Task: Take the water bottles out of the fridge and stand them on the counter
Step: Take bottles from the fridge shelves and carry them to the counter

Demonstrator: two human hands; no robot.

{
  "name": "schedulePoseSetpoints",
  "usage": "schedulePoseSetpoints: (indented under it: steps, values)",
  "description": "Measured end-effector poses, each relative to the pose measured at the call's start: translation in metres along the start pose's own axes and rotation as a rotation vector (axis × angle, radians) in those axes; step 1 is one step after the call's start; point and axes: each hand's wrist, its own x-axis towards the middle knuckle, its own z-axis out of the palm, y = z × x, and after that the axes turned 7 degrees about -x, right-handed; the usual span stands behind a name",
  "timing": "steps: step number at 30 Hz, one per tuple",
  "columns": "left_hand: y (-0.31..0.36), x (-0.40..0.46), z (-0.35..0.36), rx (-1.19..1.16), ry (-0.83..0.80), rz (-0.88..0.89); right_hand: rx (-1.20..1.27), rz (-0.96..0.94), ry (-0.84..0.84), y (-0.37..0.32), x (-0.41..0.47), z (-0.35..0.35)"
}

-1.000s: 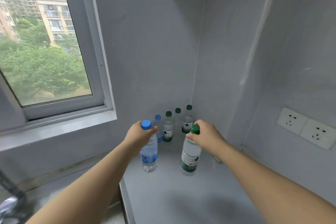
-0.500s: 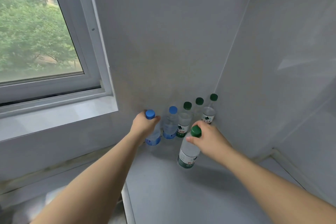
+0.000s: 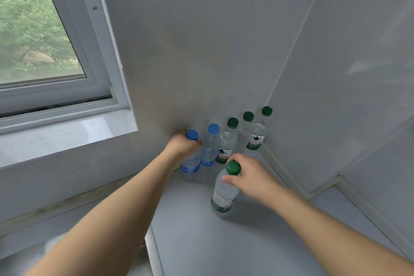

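My left hand [image 3: 182, 147] grips the neck of a blue-capped water bottle [image 3: 190, 164] that stands at the left end of a row along the back wall. My right hand [image 3: 247, 177] holds a green-capped bottle [image 3: 224, 192] by its neck; it stands tilted a little on the grey counter [image 3: 224, 242], in front of the row. The row holds another blue-capped bottle [image 3: 210, 145] and three green-capped bottles [image 3: 228, 141], [image 3: 246, 123], [image 3: 257, 134] running into the corner. The fridge is out of view.
A window [image 3: 44, 40] with a wide sill [image 3: 62, 134] is at the left. Grey walls meet in the corner behind the bottles. The counter's left edge [image 3: 154, 253] drops off near my left forearm.
My left hand has carried the blue-capped bottle back to the wall and set it beside the other blue one. The view has tilted down and closer. My right hand's bottle has stayed in front.
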Motion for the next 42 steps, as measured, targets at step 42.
schedulePoseSetpoints:
  steps: [42]
  values:
    - [-0.141,-0.037,-0.012,0.082,0.253,-0.025,-0.64,-0.44,0.049,-0.134,0.089,0.041]
